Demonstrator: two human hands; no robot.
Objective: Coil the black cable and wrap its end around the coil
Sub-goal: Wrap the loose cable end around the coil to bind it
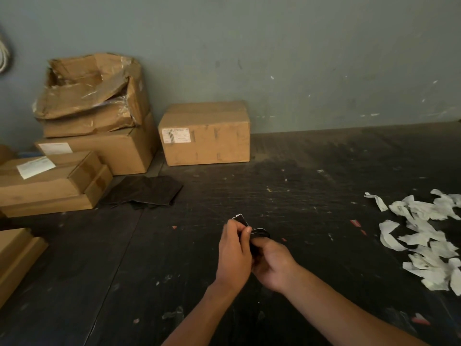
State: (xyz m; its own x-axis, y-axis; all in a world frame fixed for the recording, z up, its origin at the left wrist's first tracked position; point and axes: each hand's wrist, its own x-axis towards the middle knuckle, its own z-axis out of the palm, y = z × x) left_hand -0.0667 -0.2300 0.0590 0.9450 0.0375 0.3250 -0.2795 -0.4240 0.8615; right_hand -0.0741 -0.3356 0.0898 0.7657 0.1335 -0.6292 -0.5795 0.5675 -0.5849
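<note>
Both my hands meet above the dark table [287, 196], a little below the middle of the view. My left hand [234, 255] is closed around the black cable [259, 232], thumb and fingers pinching near its top. A small black end piece with a pale edge [240, 218] sticks up above those fingers. My right hand [272, 265] grips the same bundle from the right and below. A few thin black loops show between the two hands; the rest of the cable is hidden inside my fingers.
Stacked cardboard boxes [94, 116] stand at the back left, and one sealed box [204, 133] sits against the grey wall. A folded dark cloth [144, 192] lies in front of them. Torn white paper strips [424, 238] litter the right side. Another box [17, 255] sits at the left edge.
</note>
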